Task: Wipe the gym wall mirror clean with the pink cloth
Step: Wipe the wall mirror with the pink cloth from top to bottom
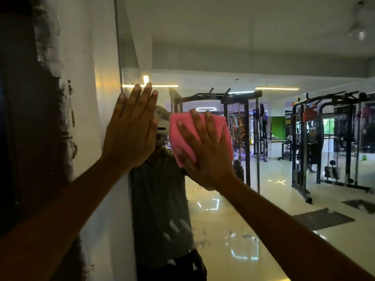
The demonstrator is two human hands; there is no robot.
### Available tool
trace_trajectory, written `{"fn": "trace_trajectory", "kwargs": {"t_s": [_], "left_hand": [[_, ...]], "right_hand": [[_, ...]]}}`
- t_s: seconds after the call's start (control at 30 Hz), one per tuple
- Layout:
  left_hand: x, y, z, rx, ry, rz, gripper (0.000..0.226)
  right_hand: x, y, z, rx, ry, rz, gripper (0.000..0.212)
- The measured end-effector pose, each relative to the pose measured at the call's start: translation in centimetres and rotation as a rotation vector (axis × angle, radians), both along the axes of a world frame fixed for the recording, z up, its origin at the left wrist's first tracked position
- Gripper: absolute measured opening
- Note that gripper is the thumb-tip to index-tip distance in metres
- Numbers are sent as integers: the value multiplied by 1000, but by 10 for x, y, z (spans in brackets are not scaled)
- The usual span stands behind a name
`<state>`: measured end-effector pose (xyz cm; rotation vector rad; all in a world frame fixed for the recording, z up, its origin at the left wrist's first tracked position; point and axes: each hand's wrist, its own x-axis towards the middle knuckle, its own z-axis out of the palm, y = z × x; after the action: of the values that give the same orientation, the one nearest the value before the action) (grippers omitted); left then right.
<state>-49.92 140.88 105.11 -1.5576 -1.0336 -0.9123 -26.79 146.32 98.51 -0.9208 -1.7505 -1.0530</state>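
Observation:
The wall mirror [263, 57] fills the middle and right of the view and reflects the gym. My right hand [205, 151] lies flat on the pink cloth [223, 126] and presses it against the glass at about head height, fingers spread over the fabric. My left hand [132, 130] rests flat near the mirror's left edge, fingers straight and together, holding nothing. A person's reflection in a grey shirt shows between my two hands. White smears [174, 226] mark the glass lower down.
To the left of the mirror's edge [119, 57] is a white wall with a dark painted patch [30, 118]. The glass reflects black cable machines [328, 138], a shiny floor, dark mats and ceiling strip lights.

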Motion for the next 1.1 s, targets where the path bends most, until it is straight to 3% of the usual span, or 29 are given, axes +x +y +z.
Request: {"fn": "trace_trajectory", "kwargs": {"t_s": [0.07,0.17,0.2,0.3,0.37,0.43,0.53,0.57,0.67,0.77,0.83,0.97,1.1], "left_hand": [[5,1,0,-6,-19,-6,61],[7,3,0,-4,-39,16,62],[10,4,3,2,-35,24,62],[17,6,16,30,-61,66,64],[20,8,23,38,-75,75,66],[20,11,22,44,-72,86,66],[25,15,19,49,-99,93,66],[27,15,21,51,-108,81,65],[24,11,22,65,-96,98,63],[14,4,23,32,-36,139,64],[9,0,26,6,-1,156,64],[9,-4,32,-16,-13,161,64],[-4,-12,32,30,-84,113,62]], "right_hand": [[47,13,2,7,35,-18,77],[62,19,67,8,437,-131,82],[47,13,80,-19,457,-132,86],[22,-1,52,4,86,-16,79],[57,1,19,-22,-127,4,79],[97,14,28,3,-93,-77,79],[94,24,92,-40,258,-109,80],[78,20,104,-41,295,-99,81],[44,12,90,6,36,27,82],[81,18,72,40,-260,80,84],[99,27,103,64,-254,27,88],[43,7,150,43,93,-44,88],[25,-10,85,103,-337,99,81]]}}
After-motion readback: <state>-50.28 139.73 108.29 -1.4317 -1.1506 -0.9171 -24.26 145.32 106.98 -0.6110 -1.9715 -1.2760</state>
